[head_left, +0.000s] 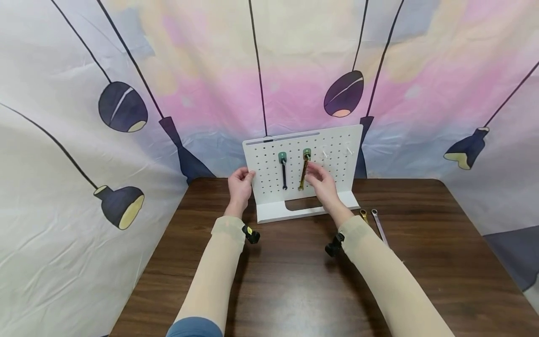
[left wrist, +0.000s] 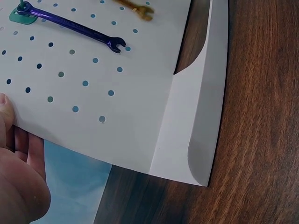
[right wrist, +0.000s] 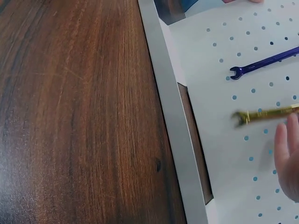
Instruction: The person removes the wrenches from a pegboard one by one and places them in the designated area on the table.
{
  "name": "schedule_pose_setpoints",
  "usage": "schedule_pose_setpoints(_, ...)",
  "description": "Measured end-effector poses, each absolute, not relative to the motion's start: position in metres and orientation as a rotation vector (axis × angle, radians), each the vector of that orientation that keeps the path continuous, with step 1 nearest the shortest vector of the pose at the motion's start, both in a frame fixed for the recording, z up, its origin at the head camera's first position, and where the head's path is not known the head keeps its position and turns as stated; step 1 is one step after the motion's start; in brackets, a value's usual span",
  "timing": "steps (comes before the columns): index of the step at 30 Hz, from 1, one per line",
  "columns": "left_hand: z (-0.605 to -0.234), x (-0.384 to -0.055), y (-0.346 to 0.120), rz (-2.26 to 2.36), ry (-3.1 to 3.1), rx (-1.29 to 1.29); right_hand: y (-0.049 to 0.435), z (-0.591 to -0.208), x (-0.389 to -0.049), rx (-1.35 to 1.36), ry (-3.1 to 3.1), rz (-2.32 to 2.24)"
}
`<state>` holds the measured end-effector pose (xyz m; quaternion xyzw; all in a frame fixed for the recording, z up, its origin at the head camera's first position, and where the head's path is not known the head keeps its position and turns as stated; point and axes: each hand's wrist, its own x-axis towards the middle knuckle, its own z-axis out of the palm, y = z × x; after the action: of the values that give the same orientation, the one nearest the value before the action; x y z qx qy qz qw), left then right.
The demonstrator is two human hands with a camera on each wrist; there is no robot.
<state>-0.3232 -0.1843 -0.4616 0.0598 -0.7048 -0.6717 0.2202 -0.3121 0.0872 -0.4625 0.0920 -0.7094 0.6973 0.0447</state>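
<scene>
A white pegboard [head_left: 269,180] stands upright on its base. My left hand [head_left: 240,187] pinches its left edge, thumb in front and fingers [left wrist: 35,151] behind. Two combination wrenches hang on it from hooks with green mounts: a dark purple-blue wrench [head_left: 284,175] on the left and a gold wrench [head_left: 302,175] to its right. Beside the gold wrench is my right hand [head_left: 323,185], its fingers [right wrist: 281,142] fairly straight and right next to the shaft. The wrench's lower end looks blurred in the right wrist view.
Two white hooks [head_left: 324,154] stick out on the board's right half. On the brown wooden table [head_left: 290,281], right of the board, lie another gold wrench [head_left: 364,215] and a silver wrench [head_left: 379,226], partly behind my right forearm. A printed cloth [head_left: 210,70] hangs behind.
</scene>
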Motion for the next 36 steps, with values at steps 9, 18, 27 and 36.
schedule_pose_setpoints(9, -0.46, -0.323, -0.184, -1.849, -1.957, 0.164, 0.089, -0.458, -0.311, 0.308, -2.156, 2.266)
schedule_pose_setpoints(18, -0.463, -0.325, -0.186, -1.857, -1.948, 0.154, 0.094, -0.456, -0.313, 0.331, -2.166, 2.344)
schedule_pose_setpoints(27, -0.463, -0.325, -0.185, -1.844, -1.945, 0.132, 0.098, -0.464, -0.311, 0.29, -2.226, 2.292)
schedule_pose_setpoints(36, -0.463, -0.323, -0.185, -1.846, -1.937, 0.139, 0.099, -0.471, -0.308, 0.232, -2.286, 2.234)
